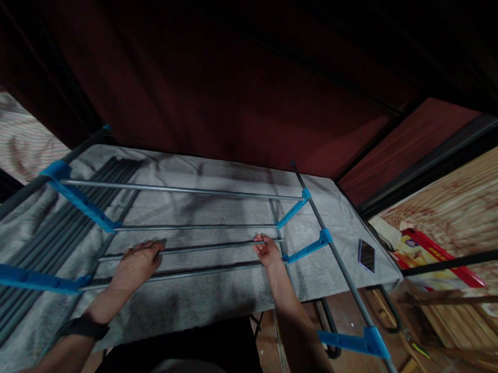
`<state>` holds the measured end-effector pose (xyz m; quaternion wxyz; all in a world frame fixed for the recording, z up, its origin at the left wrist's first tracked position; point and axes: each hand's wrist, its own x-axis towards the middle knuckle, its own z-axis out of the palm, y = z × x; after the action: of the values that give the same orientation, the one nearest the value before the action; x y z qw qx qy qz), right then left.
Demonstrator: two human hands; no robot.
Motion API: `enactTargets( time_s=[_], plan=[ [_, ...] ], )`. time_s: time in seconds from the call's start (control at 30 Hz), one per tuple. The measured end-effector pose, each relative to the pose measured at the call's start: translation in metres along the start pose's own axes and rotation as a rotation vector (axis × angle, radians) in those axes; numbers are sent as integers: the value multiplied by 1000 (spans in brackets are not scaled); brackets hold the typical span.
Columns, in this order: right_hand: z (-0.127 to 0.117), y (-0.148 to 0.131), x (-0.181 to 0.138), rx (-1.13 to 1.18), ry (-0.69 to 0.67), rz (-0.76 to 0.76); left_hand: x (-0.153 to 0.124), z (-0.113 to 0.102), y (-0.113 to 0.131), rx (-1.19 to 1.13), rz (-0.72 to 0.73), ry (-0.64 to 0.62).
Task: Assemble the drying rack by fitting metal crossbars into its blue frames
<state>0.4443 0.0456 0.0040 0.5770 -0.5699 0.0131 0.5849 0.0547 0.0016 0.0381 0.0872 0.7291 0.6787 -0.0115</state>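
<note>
A grey metal rod [212,247] lies crosswise between my hands, among the bars of a partly assembled rack frame. My left hand [140,261] is wrapped over it from above towards its left end. Close to the other end, my right hand [266,250] has its palm turned up and its fingers curled around the same rod. Two fixed crossbars, a far one [182,190] and a nearer one [205,226], run between blue plastic brackets. Another crossbar [206,273] passes just in front of my hands. A blue bracket [308,248] joins the right-hand upright pole [341,261].
Several loose grey tubes [63,229] lie side by side on the left of the cloth-covered table [216,171]. A phone [366,255] rests near the right edge. Beyond it are a red and yellow package [433,257] and a dark metal frame. A dark red panel [236,108] stands behind.
</note>
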Motion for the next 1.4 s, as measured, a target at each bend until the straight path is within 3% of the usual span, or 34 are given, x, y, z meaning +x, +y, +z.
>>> enactTargets(
  time_s=[0.17,0.5,0.67,0.97,1.4],
  plan=[
    [2,-1,-2,14,12,4,1,6,2,25,0,-26],
    [1,4,-2,4,-22,-32,3,26,-6,1,-4,42],
    [-1,7,0,4,-39,-55,-1,24,-3,3,-9,70],
    [2,5,0,15,2,-18,5,18,-3,-9,-37,-5],
    [-2,9,2,15,-38,-49,-1,19,1,-7,-36,73]
  ],
)
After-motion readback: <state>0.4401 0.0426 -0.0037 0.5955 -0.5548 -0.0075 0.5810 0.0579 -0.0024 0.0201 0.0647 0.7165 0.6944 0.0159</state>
